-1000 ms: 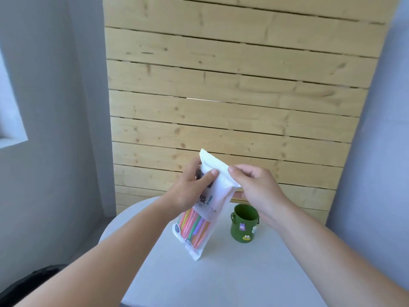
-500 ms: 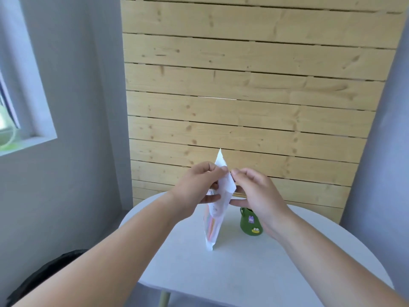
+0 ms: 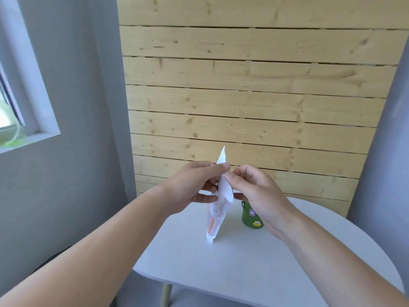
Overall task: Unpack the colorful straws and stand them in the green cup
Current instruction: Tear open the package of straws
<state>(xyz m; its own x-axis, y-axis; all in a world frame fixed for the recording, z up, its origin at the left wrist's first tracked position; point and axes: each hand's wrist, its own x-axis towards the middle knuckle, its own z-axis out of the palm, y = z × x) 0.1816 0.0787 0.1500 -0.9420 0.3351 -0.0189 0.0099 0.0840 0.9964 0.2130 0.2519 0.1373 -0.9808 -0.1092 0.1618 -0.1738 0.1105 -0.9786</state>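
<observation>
Both hands, left (image 3: 188, 187) and right (image 3: 254, 189), pinch the white plastic straw packet (image 3: 218, 209), upright just left of the green sticker-decorated cup (image 3: 251, 218); straws remain packed, none visibly in the cup.

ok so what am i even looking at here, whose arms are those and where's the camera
There is no machine here: the arms belong to a person doing the task with bare hands. The single picture comes from a wide-angle camera worn on their head, looking forward and down, so both forearms reach in from the bottom. The left hand and right hand pinch the top of a white plastic straw packet, held upright and edge-on above a round white table; coloured straws show faintly through it. Behind the right hand a green cup with cartoon stickers stands on the table, with no straws seen in it. A wooden plank wall is behind.
</observation>
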